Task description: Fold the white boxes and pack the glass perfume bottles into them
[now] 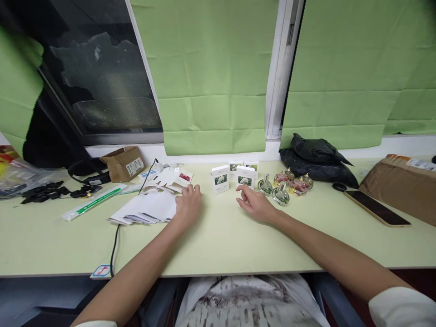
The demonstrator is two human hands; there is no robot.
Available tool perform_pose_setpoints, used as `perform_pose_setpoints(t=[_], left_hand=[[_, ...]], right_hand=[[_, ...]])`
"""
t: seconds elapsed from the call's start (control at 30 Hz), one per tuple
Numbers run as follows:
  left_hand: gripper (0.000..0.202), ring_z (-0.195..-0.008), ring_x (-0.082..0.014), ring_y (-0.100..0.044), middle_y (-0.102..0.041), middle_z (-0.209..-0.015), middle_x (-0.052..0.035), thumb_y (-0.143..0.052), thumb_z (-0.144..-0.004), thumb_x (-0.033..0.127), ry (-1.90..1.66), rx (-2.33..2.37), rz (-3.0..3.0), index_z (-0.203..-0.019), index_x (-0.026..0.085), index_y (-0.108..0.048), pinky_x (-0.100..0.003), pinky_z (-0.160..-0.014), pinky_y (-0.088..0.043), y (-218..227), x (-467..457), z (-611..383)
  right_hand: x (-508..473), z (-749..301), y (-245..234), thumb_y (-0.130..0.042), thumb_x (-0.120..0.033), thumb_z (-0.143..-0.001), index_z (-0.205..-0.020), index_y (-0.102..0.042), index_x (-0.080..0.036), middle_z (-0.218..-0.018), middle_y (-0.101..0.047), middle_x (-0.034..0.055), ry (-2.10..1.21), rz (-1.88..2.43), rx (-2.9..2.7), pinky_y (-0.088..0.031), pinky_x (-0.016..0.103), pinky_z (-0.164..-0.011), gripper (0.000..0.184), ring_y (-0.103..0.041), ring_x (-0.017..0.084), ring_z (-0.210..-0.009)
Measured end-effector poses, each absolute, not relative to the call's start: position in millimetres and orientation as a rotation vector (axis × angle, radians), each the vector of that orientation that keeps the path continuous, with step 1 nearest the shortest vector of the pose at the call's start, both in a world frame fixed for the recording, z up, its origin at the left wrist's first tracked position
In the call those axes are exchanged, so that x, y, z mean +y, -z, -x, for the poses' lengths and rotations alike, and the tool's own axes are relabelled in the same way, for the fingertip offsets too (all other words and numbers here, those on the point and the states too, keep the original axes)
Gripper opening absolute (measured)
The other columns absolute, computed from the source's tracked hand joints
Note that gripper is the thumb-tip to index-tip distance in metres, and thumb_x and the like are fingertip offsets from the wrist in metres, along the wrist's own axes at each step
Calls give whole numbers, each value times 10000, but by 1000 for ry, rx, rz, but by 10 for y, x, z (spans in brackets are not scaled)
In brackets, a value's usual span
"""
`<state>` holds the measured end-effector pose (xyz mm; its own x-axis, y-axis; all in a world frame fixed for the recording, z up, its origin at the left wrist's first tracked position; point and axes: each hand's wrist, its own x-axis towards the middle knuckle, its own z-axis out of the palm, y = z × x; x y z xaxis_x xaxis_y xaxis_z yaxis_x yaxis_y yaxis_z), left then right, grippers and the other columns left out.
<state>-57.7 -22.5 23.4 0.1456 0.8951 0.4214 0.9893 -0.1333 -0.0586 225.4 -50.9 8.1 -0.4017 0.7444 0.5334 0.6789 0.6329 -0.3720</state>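
Note:
My left hand (pixel 189 205) is palm down with fingers slightly apart, at the right edge of a pile of flat white cartons (pixel 150 206). Its thumb side is near or touching them; I cannot tell which. A flat carton with a red flower picture (pixel 185 176) lies just beyond. My right hand (pixel 256 203) is held with its fingers loosely bent and apart, nothing between them. Directly behind it stands a white box with a white-flower picture (pixel 245 176), and a similar box (pixel 220 180) stands to its left. Beside the right hand are a clear-green perfume bottle (pixel 281 194) and another perfume bottle (pixel 265 185).
Pink perfume bottles (pixel 299 185) stand further right, near black plastic bags (pixel 315 159). A phone (pixel 376 208) and a brown package (pixel 402 186) lie at the right. On the left are an open cardboard box (pixel 124 164), a green-striped packet (pixel 97 202) and a black cable (pixel 115 247).

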Motion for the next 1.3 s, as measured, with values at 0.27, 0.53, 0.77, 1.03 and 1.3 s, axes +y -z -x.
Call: perform_pose_setpoints(t=[0.27, 0.53, 0.77, 1.03, 1.3], left_hand=[[280, -1017, -285, -632, -664, -1101, -120, -368, -1075, 359, 293, -1509, 2573, -1081, 210, -605, -363, -740, -498, -337, -306, 364], [239, -998, -209, -646, -677, -1090, -48, -466, -1056, 395, 562, -1037, 3066, -1078, 252, -657, -321, -823, -497, -299, -511, 211], [255, -837, -182, -632, -691, -957, -28, -429, -1061, 360, 752, -1171, 3045, -1037, 234, -649, -303, -750, -477, -251, -511, 124], [347, -876, -293, -672, -706, -929, -130, -358, -1049, 394, 315, -1633, 2414, -1030, 181, -632, -362, -702, -448, -221, -395, 207], [293, -863, -293, -665, -716, -893, -103, -491, -993, 467, 307, -1605, 2603, -930, 201, -597, -412, -805, -431, -200, -413, 211]], right_hand=[[-518, -2246, -105, -501, -326, -1047, -1211, -576, -241, -833, -656, -13, -140, 1115, -2278, -392, 269, -691, 200, -593, 157, -723], [-510, -2239, -100, -520, -351, -1050, -1042, -643, -230, -886, -719, 16, -233, 1102, -2412, -384, 264, -700, 172, -630, 171, -787], [-506, -2232, -95, -523, -330, -1044, -1033, -650, -234, -855, -719, 7, -309, 1147, -2392, -372, 255, -694, 160, -629, 166, -774], [-497, -2237, -67, -532, -322, -1029, -1091, -642, -250, -809, -705, -13, -350, 1153, -2389, -366, 256, -682, 145, -608, 157, -732], [-510, -2239, -95, -537, -319, -1025, -1065, -668, -243, -813, -697, -5, -363, 1155, -2401, -368, 259, -683, 157, -605, 159, -744]])
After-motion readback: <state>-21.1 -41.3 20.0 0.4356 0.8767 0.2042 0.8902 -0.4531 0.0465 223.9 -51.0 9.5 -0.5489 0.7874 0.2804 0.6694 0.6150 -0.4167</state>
